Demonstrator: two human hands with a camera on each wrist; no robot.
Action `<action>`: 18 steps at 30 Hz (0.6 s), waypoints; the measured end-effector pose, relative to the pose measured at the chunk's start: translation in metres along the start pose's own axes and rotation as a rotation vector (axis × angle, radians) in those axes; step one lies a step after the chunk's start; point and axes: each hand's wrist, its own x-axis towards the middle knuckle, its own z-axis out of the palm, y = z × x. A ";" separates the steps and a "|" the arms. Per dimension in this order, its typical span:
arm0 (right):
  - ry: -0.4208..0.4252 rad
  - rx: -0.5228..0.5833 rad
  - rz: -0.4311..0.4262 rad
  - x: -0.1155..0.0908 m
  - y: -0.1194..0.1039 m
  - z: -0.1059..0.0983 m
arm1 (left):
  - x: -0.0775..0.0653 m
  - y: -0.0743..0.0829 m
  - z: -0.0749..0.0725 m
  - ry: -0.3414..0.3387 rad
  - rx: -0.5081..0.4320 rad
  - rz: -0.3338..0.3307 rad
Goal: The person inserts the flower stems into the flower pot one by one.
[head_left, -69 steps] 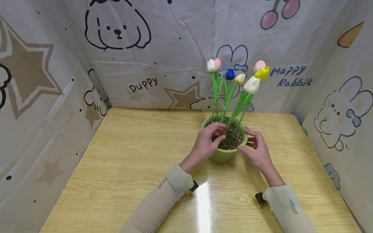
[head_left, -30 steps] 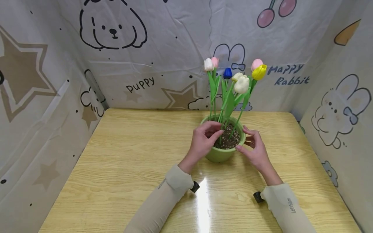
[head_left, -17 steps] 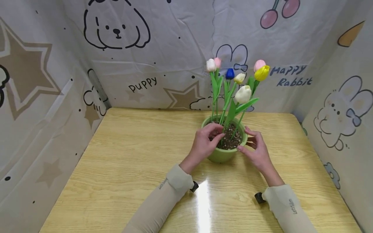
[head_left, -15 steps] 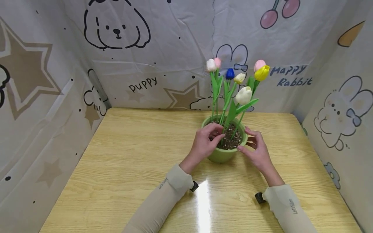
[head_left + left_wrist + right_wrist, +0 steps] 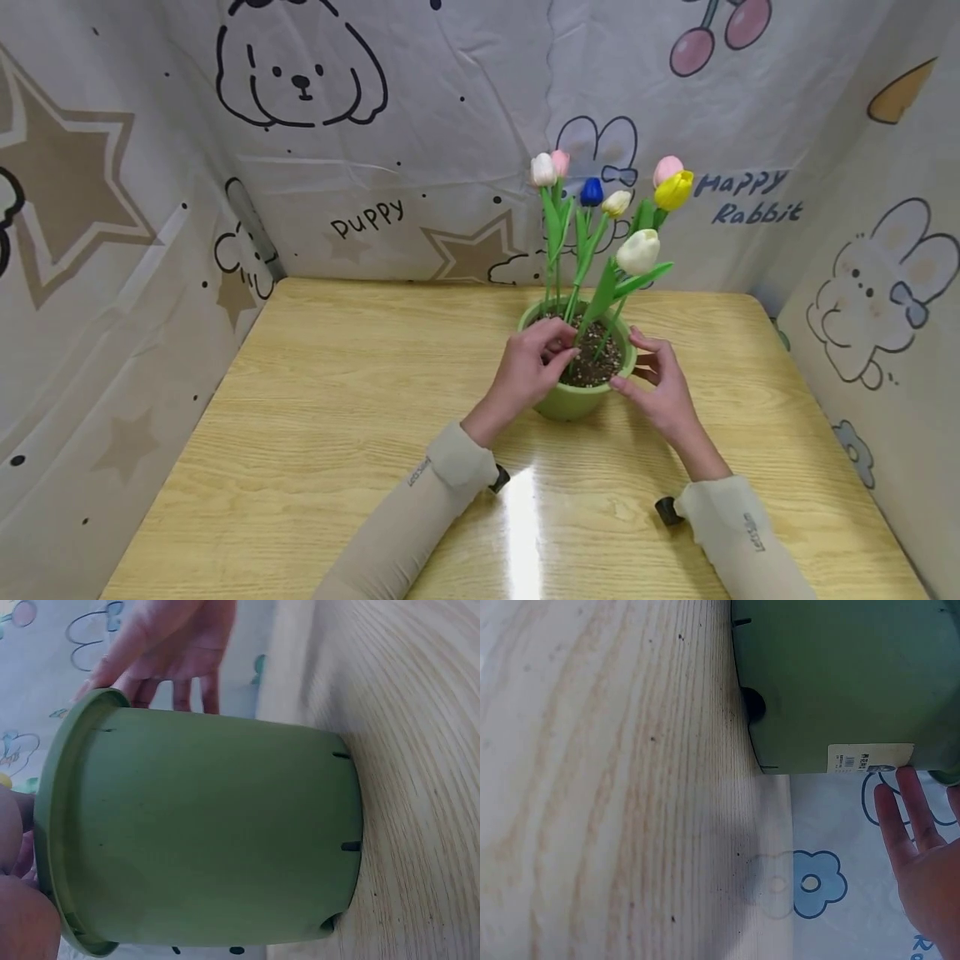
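A green flower pot [image 5: 570,404] filled with dark soil [image 5: 602,372] stands on the table, holding several artificial tulips. My left hand [image 5: 525,367] reaches over the near left rim and pinches the stem of a white tulip [image 5: 639,252] low down, close over the soil. That tulip leans right, its two leaves spread. At the pot's right side, my right hand [image 5: 663,387] touches the rim with thumb and fingers apart. In the right wrist view, its fingers [image 5: 922,817] are fairly straight, tips right at the pot wall. The left fingertips are partly hidden behind the rim in the left wrist view.
Behind the white tulip rise a blue tulip [image 5: 592,192], a yellow tulip [image 5: 673,191], and pale and pink ones. The wooden table [image 5: 360,400] is bounded by a printed cloth [image 5: 450,108] at the back and both sides. A label [image 5: 862,758] is stuck to the pot.
The white tulip's head has come down from beside the yellow one and leans lower, shifting slightly right over the last half second. Both hands stay almost in place.
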 end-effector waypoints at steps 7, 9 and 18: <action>0.004 0.003 -0.003 -0.001 0.000 -0.001 | 0.000 -0.001 0.001 0.005 0.010 -0.012; 0.004 0.009 -0.002 -0.001 0.001 -0.001 | -0.001 -0.002 0.001 0.006 0.007 -0.020; -0.009 0.009 -0.003 -0.001 -0.001 0.003 | -0.008 -0.002 -0.002 0.041 0.001 -0.002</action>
